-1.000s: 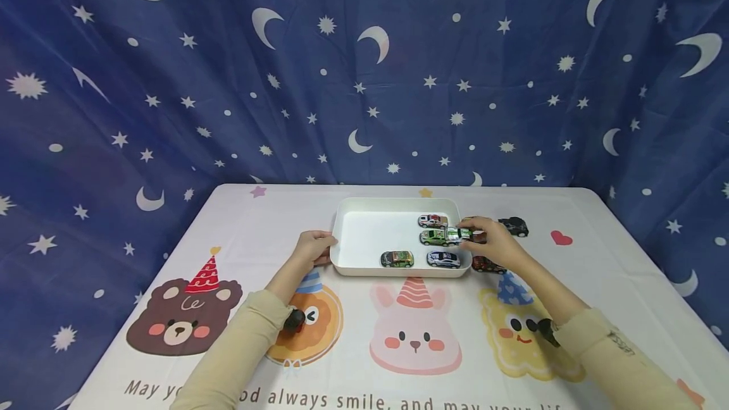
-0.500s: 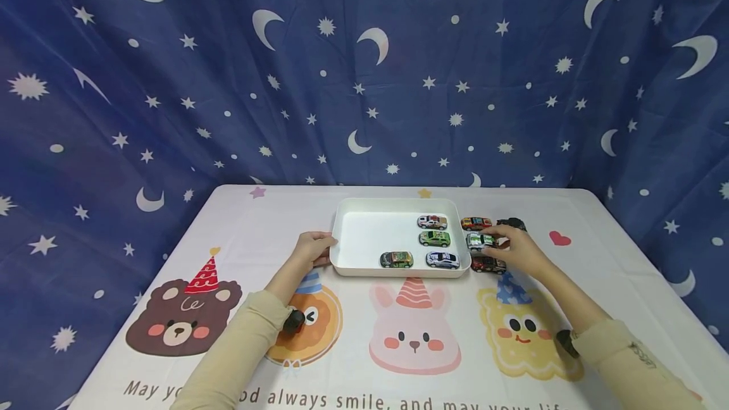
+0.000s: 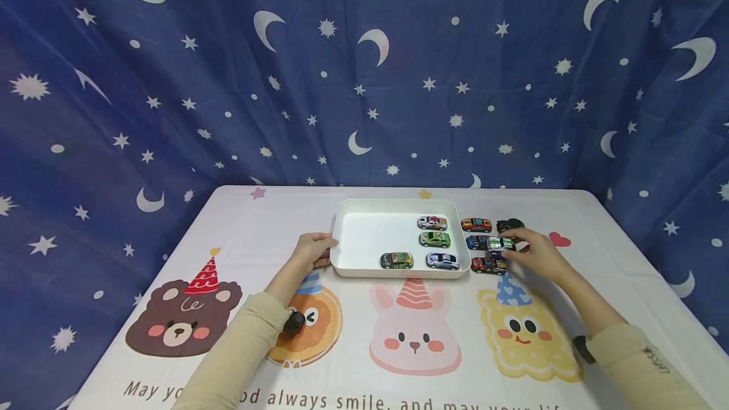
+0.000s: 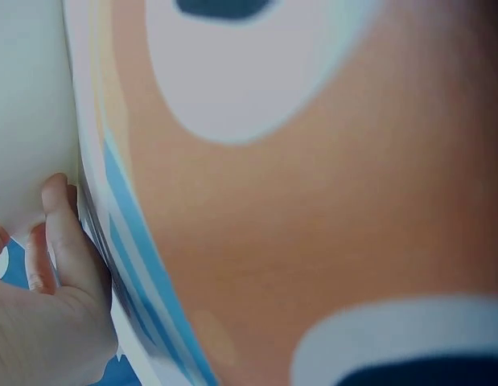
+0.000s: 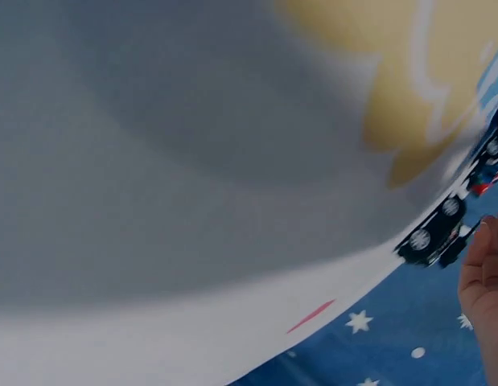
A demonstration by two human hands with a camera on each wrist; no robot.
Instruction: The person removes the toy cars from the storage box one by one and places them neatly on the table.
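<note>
My left hand [image 3: 313, 250] grips the left end of a white rectangular tray [image 3: 364, 272]. In the left wrist view the thumb of that hand [image 4: 59, 318] lies against the tray wall. To the right of the tray, my right hand [image 3: 538, 255] pinches a green-and-white toy car [image 3: 501, 245] between thumb and fingers. This car overlaps the right end of a blue toy car [image 3: 476, 243]; whether they touch I cannot tell. Inside the tray are a white-and-red car [image 3: 432, 223], a green car [image 3: 435, 240], a white car [image 3: 442, 261] and a dark multicoloured car [image 3: 397, 260].
Around the right hand stand an orange-red car [image 3: 476, 225], a black car [image 3: 509, 225] and a dark red car [image 3: 488, 265]. A printed white tablecloth [image 3: 273, 214] covers the table. Behind it hangs a blue star-and-moon curtain [image 3: 319, 106].
My right hand has carried the green-and-white car rightward from over the tray, past its right wall, uncovering the blue and orange-red cars. The left hand and the tray have stayed in place.
</note>
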